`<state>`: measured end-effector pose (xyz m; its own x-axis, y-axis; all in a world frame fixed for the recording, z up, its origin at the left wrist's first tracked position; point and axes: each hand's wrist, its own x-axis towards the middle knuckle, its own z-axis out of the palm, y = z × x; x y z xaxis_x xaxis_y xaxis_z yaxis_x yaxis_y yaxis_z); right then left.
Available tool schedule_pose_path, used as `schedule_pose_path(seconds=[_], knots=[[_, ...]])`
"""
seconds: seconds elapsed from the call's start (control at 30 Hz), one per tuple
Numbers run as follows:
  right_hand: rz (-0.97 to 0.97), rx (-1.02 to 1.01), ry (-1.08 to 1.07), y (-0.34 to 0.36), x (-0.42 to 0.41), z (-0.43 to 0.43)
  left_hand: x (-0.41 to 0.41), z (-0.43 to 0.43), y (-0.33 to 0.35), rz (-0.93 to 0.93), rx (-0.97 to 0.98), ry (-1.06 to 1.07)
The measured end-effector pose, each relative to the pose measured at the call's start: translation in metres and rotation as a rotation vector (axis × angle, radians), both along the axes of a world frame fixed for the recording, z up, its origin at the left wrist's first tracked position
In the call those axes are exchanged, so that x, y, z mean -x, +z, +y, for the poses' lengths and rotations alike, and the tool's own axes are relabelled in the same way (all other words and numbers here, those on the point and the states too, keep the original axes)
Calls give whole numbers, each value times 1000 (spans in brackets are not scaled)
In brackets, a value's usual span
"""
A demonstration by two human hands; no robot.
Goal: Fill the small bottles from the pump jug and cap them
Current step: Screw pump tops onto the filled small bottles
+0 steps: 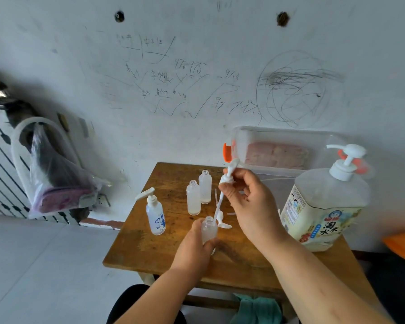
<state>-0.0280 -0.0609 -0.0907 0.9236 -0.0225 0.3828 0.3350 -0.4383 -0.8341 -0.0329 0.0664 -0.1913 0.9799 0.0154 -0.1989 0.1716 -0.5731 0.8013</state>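
Observation:
On the small wooden table (pixel 150 249), my left hand (pixel 193 250) grips a small clear bottle (pixel 209 230) that stands upright. My right hand (pixel 248 202) pinches a white pump cap (pixel 229 171) above it; the cap's thin tube (pixel 218 208) reaches down to the bottle's mouth. Two uncapped small bottles (pixel 193 198) (pixel 205 187) stand behind. A capped bottle with blue drawings (pixel 155 215) stands to the left. A loose white pump cap (pixel 222 222) lies beside the held bottle. The big pump jug (pixel 323 206) stands at the table's right edge.
A clear plastic box (pixel 278 146) with an orange latch sits behind the table against the scribbled wall. A plastic bag (pixel 56 176) leans at the left by a radiator. A green cloth (pixel 255 309) hangs below the table, and something orange (pixel 402 247) lies at the right.

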Motion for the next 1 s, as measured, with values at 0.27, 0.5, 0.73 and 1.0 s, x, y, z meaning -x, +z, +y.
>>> schedule_pose_path(seconds=[0.27,0.5,0.73,1.0], knots=[[0,45,6,0,-7,7,-1,-1,-2,-3,6,2],[299,298,134,-26,-7,6,-2,2,-9,-20,19,-13],[388,353,91,-46,-8,8,-2,0,-6,4,29,-15],[437,200,116,-54,-6,8,-2,0,-8,20,31,-7]])
